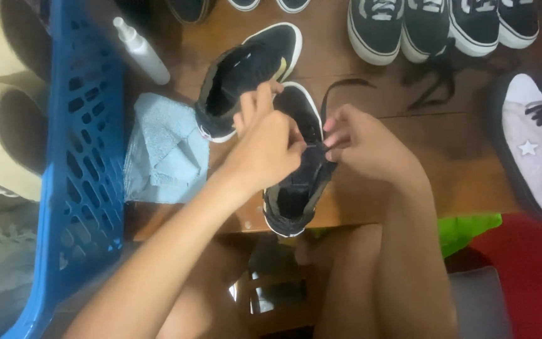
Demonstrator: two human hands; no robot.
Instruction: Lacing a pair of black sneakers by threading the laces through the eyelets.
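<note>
At my far left a blue plastic crate (pixel 83 169) stands against the desk (pixel 453 169) edge, and just beside it a light blue cloth (pixel 161 154) lies crumpled flat, with a white spray bottle (pixel 140 50) on its side above it; both sit within easy reach of my left arm, which I judge is why they are there. Next comes a black high-top shoe (pixel 246 72) with a white sole, tipped over and set aside, touching the shoe I am working on. That one, the black shoe (pixel 296 188), lies lengthwise toward me with its heel hanging over the desk edge above my lap, so the opening faces up at me. My left hand (pixel 265 147) rests on top of its upper, fingers (pixel 249 103) curled and pressed together against the collar to steady it. My right hand (pixel 362 141) sits just to the right of the shoe, its fingertips (pixel 334 135) pinching a thin black lace (pixel 340 88) right at the shoe's eyelet edge; the lace loops away across the wood behind my knuckles. So the shoe lies between both hands, touching each. Farther right, a row of black sneakers (pixel 434 25) lines the back of the desk, more loose laces (pixel 437 78) trail before them, and a pale lilac sneaker (pixel 537 147) lies at the far right.
</note>
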